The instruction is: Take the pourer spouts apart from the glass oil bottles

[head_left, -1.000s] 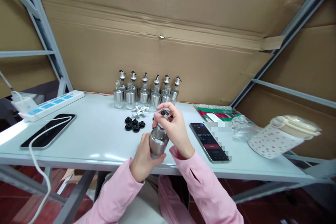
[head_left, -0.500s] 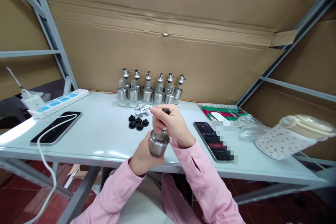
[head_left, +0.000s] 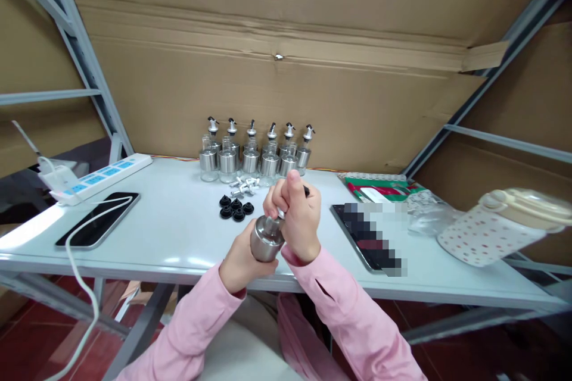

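Bottle (head_left: 267, 241): tilted, fingers of my left hand (head_left: 242, 261) clamped round it.
Right hand (head_left: 300, 217): now fisted round the pourer (head_left: 306, 191), thumb newly raised.

Bottle's spout (head_left: 306, 190) mostly hidden inside the right hand (head_left: 298, 214).

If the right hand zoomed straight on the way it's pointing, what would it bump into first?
Probably the front bottles near the cardboard. The right hand leans roughly towards them, but one picture makes depth hard to judge.
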`<state>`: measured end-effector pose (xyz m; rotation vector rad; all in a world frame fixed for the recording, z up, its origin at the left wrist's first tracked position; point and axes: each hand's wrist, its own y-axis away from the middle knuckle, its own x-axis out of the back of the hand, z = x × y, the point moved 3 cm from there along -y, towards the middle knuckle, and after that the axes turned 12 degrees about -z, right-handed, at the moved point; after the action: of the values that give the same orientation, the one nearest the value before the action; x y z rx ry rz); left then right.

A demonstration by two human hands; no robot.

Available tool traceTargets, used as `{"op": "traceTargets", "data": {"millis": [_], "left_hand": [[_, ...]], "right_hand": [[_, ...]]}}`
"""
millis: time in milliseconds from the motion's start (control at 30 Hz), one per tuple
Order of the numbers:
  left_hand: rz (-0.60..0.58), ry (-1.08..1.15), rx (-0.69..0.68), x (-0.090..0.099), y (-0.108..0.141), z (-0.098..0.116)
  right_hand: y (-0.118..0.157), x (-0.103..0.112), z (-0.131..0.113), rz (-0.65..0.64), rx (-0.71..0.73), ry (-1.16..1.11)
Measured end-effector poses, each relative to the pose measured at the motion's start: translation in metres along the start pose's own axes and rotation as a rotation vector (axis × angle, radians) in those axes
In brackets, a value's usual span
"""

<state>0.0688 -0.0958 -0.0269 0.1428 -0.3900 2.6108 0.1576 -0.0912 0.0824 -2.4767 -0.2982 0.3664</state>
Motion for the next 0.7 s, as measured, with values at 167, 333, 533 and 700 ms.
{"op": "traceTargets", "data": {"millis": [167, 333, 533, 700], "left_hand": [[0.058, -0.059, -0.003, 0.002, -0.001, 0.001], [-0.018, -0.004, 0.026, -0.001, -0.002, 0.007], [-0.068, 0.03, 0.08, -0.002, 0.0, 0.009], [-0.042, 0.023, 0.088, 0.001, 0.001, 0.002]], "right_hand": [[0.002, -0.004, 0.0, 0.028, 0.073, 0.103], [-0.014, -0.007, -0.003, -0.292, -0.165, 0.189], [-0.03, -0.011, -0.005, -0.579, -0.544, 0.008], [-0.025, -0.007, 0.005, -0.275, -0.424, -0.231]]}}
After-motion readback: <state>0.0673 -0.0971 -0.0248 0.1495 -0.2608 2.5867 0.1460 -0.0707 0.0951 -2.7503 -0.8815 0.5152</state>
